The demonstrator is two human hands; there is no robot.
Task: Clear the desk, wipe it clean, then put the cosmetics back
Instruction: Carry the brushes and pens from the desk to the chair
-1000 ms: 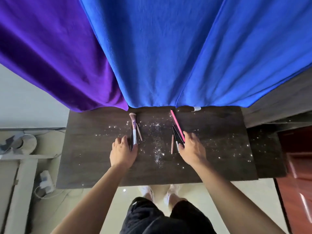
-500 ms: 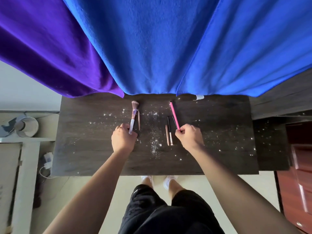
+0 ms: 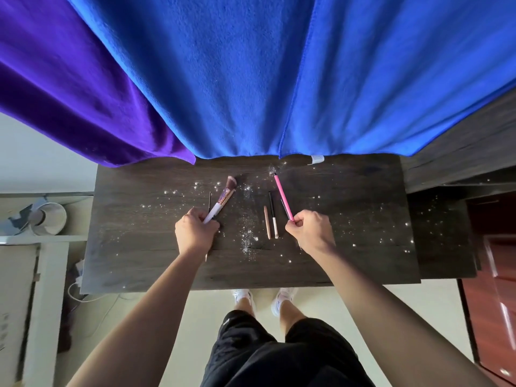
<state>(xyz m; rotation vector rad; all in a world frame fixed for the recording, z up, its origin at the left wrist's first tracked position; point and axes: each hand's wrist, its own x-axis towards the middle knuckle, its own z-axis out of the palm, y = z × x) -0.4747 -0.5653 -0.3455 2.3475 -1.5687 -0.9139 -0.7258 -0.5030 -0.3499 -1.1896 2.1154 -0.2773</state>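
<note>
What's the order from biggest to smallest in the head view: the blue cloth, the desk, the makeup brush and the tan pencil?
1. blue cloth, though it hangs nearer the camera
2. desk
3. makeup brush, its end hidden in the left hand
4. tan pencil

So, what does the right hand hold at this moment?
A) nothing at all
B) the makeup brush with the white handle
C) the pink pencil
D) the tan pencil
C: the right hand has its fingers curled round the lower end of the pink pencil, while the makeup brush is in the left hand and the tan pencil lies free on the desk.
</note>
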